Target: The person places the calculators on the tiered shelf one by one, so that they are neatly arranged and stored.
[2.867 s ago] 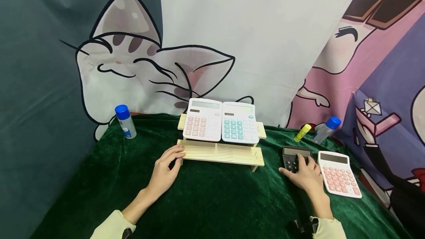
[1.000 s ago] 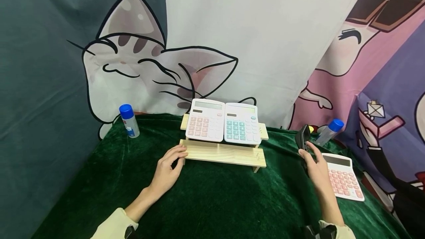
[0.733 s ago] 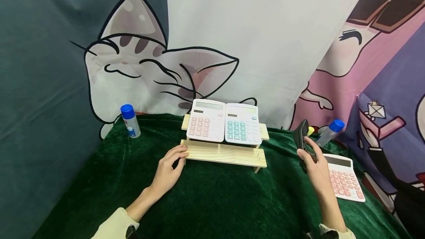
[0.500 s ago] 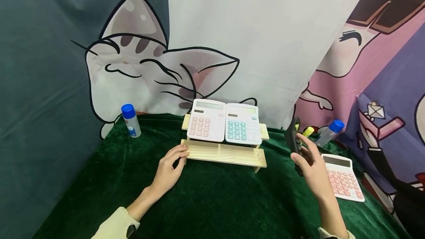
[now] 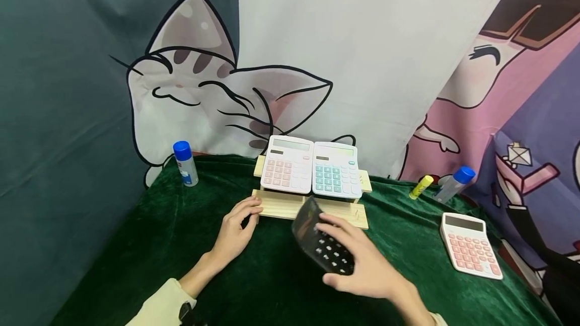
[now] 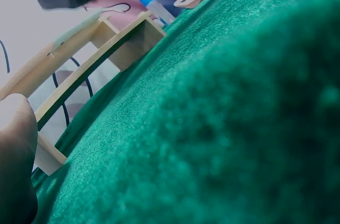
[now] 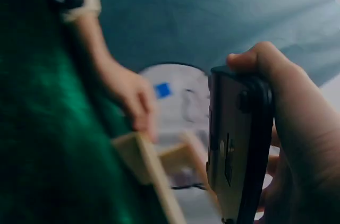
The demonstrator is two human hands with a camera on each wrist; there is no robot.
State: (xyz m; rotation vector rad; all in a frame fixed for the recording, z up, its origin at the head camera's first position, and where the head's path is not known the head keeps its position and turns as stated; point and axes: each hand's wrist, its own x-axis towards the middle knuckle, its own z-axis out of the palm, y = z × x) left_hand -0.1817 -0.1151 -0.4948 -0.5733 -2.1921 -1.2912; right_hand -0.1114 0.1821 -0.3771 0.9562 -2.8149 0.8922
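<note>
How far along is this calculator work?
Seemingly done: a white pink-keyed plastic calculator and a white teal-keyed calculator rest on the wooden stand's upper tier. In hand: the right hand holds a black rectangular calculator. Probably left: setting it down, then perhaps moving the pink-and-white calculator lying on green cloth.

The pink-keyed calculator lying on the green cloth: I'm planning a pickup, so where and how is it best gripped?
Likely by its two long side edges, from above: the pink-keyed calculator lies face up on the green cloth, longer than wide, and nothing touches either edge.
</note>
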